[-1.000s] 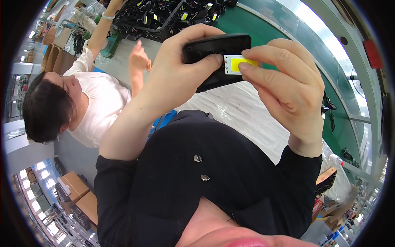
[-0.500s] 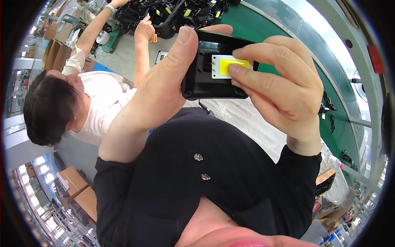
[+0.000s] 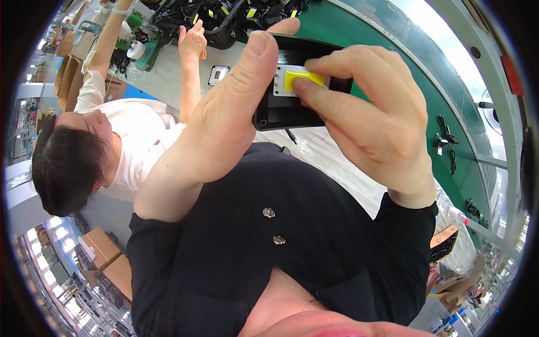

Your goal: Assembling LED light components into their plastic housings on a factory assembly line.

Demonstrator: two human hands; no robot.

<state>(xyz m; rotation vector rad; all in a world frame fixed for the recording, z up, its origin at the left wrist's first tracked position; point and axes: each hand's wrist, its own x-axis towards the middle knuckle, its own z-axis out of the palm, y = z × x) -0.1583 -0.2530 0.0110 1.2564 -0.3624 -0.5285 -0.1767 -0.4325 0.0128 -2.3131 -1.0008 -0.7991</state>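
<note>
My left hand grips the left side of a shallow black plastic housing, its thumb lying along the rim and a fingertip showing beyond the far edge. Between the thumb and fingers of my right hand is a small LED panel, a white board with a yellow face. The panel sits over the housing's open cavity, towards its left wall. Whether it touches the cavity floor I cannot tell. My right fingers cover the panel's right end and part of the housing.
A co-worker in a white top is at the left, one hand reaching over the bench. Black bins hold dark cabled parts with yellow faces. A white-framed piece lies on the bench. Cables rest on the green surface at right.
The LED panel has shifted left within the housing, pinched in my right hand. The co-worker's near hand has opened its fingers and shifted slightly.
</note>
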